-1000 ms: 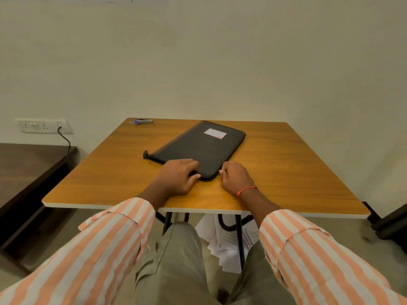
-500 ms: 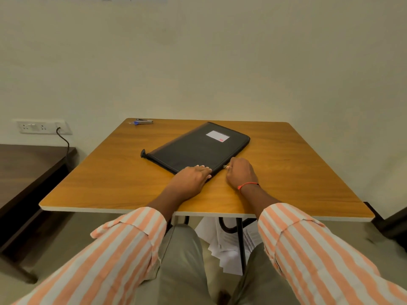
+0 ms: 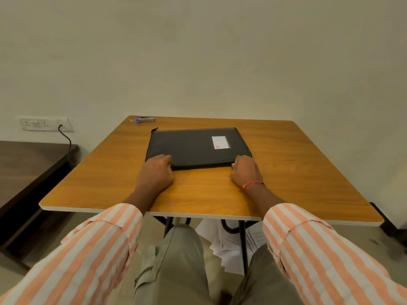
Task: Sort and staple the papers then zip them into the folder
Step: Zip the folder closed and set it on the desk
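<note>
Folder (image 3: 193,148), black matte rectangle, flat on wood-grain worktop (image 3: 286,183).
Left hand (image 3: 155,172) and right hand (image 3: 245,170), each grip curled, hold its near corners.

Views: one only, a wide-angle head camera worn by the seated person.
Facing: forward and down, square onto the surface (image 3: 286,183) and the wall (image 3: 198,62) behind it.
Nearness: close; sleeves (image 3: 92,249) and knees (image 3: 176,260) fill the bottom edge.
Centre: folder (image 3: 189,148), between left grip (image 3: 156,172) and right grip (image 3: 244,170).
Margins: floor (image 3: 66,223), dark bench (image 3: 26,164) at left.
</note>
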